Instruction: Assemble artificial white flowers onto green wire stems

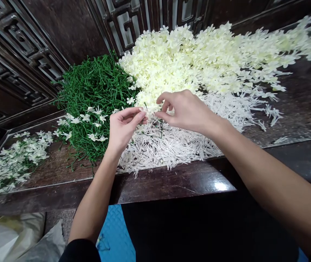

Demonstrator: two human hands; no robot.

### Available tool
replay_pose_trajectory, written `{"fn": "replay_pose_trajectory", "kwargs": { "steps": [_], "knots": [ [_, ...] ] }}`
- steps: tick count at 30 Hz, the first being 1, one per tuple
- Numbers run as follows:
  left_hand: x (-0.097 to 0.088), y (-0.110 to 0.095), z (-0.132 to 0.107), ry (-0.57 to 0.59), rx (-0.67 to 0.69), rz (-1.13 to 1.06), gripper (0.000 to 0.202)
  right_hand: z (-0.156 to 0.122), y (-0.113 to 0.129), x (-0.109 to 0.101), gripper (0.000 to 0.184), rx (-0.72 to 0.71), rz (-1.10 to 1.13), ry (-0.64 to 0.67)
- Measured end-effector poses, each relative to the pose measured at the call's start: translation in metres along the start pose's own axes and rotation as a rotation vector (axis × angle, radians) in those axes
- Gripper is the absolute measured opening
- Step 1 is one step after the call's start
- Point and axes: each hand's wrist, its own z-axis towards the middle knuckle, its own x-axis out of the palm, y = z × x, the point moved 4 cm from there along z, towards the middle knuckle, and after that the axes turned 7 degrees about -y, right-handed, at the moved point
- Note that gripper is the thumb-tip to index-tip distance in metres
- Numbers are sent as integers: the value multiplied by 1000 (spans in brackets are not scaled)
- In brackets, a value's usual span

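Note:
My left hand [126, 125] is closed in a pinch, thumb against fingertips, on a small white artificial flower [145, 109] with a bit of green at its tip. Just to its right, my right hand [184, 109] has its thumb and forefinger apart, and nothing shows between them. Behind both hands spreads a heap of cream-white flower heads [169, 62]. Below them lies a layer of thin white stamen-like pieces [169, 145]. Left of my left hand is a mound of green plastic stems [95, 83], with several white flowers on stems [97, 118] resting on it.
A pile of white flowers on green stems [16, 160] lies at the far left of the dark wooden bench [172, 185]. Carved wooden panels [35, 47] rise behind. Pale sacks [21, 236] and a blue mat [117, 233] are on the floor.

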Motion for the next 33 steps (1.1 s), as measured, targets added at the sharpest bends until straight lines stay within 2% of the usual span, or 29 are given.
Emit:
{"fn": "replay_pose_trajectory", "kwargs": {
  "steps": [2,4,10,13,15,18,20,25,29,33],
  "knots": [
    [0,-1,0,-11,-25,-26,13,-1,-5,3,29,-29,-209,95],
    [0,-2,0,-11,-42,-37,14,-2,-7,5,22,-37,-305,169],
    [-1,0,0,-1,-50,-23,19,-5,-2,6,31,10,-256,216],
    [-1,0,1,-4,-48,0,17,-4,-1,2,30,35,-231,165],
    [-1,0,1,-5,-54,14,16,-2,-3,-1,28,53,-163,87],
    [0,-1,1,-5,-52,27,15,1,-5,-5,26,15,-27,-40],
    [0,-1,1,-3,-47,36,15,2,-5,-6,29,-18,8,-67],
    [-1,0,1,5,-38,53,13,0,-2,-2,42,-42,-226,43],
    [-1,0,1,4,-36,58,13,-3,-4,1,17,-22,-256,147],
    [-1,-2,0,5,-32,83,12,-5,-8,4,14,12,-256,223]
  ]
}}
